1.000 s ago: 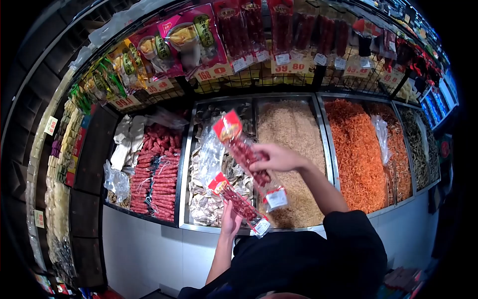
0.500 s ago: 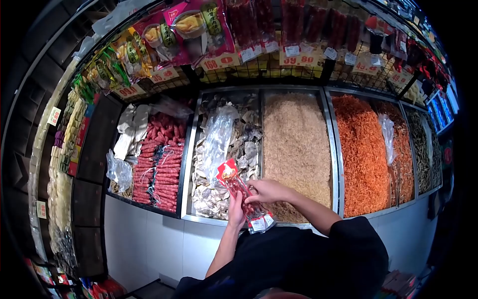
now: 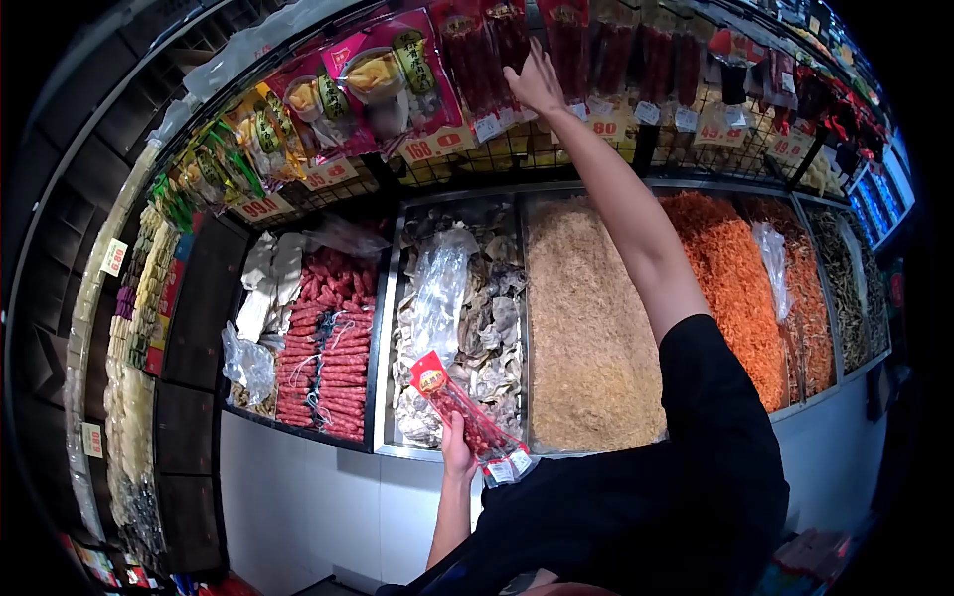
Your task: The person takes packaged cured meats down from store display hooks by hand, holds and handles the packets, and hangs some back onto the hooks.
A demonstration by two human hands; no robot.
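Observation:
My left hand (image 3: pixel 457 452) is closed around a pack of red sausages (image 3: pixel 477 425), held at a slant over the front edge of the dried-goods bins. The pack has a red top with a round emblem and white labels at its lower end. My right hand (image 3: pixel 539 83) is stretched far forward and up, its fingers extended and the thumb apart. Nothing shows in it. It is in front of the hanging sausage packs (image 3: pixel 467 62); whether the fingertips touch one I cannot tell.
Bins hold loose red sausages (image 3: pixel 343 368), pale dried pieces under a plastic bag (image 3: pixel 441 273), tan dried shrimp (image 3: pixel 586 348) and orange dried shrimp (image 3: pixel 720 288). Price signs (image 3: pixel 437 142) hang along the wire rack behind. Packaged snacks (image 3: pixel 383 79) hang at the upper left.
My right hand has left the sausage pack and moved up and forward to the hanging packs. My left hand keeps the pack, now slightly lower and further left.

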